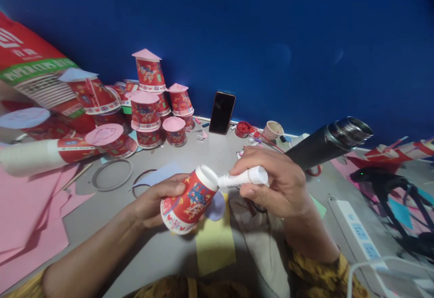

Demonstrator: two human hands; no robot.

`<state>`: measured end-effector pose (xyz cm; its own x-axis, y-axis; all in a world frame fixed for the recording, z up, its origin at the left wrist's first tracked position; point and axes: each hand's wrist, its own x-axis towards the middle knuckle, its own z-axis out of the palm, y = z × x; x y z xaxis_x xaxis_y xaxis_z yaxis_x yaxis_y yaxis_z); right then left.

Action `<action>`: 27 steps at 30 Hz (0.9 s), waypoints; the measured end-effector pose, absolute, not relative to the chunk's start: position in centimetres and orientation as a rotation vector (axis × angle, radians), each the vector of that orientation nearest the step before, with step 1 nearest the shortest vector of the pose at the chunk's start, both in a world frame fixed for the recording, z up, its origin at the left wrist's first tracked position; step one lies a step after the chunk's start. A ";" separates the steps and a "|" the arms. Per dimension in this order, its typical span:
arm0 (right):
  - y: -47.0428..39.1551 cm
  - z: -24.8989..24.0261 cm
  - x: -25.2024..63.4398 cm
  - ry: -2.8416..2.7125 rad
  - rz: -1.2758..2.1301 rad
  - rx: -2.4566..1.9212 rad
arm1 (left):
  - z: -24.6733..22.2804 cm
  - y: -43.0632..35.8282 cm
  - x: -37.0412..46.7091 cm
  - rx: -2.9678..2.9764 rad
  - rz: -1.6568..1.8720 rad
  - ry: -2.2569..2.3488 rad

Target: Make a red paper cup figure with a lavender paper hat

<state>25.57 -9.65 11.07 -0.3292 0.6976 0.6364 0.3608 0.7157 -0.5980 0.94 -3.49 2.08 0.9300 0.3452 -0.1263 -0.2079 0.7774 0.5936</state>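
cup [192, 202], red, tilted, cartoon-printed, left fingers [173, 189] around it, right fingers [249, 160] around white tube [244, 178]

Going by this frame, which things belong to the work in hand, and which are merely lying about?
In the work:
red printed paper cup, in the left hand
white cylindrical tube, in the right hand, its tip at the cup's narrow end
red paper cups with pink paper tops, probably

Apparently just lying about:
black rectangular phone
dark cylindrical flask
white rectangular power strip
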 end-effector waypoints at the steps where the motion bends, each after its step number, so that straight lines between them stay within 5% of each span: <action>1: -9.6 11.0 25.5 -1.942 0.447 -0.782 | 2.2 -3.6 1.0 0.608 0.292 0.235; 27: -8.6 10.4 24.8 -1.790 0.767 -1.229 | 3.7 -4.2 1.9 1.075 0.351 0.439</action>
<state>24.79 -8.59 10.41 -0.1932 0.9399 0.2814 0.4449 0.3396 -0.8287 1.88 -4.19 3.67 0.8605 0.4794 -0.1725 -0.0625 0.4353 0.8981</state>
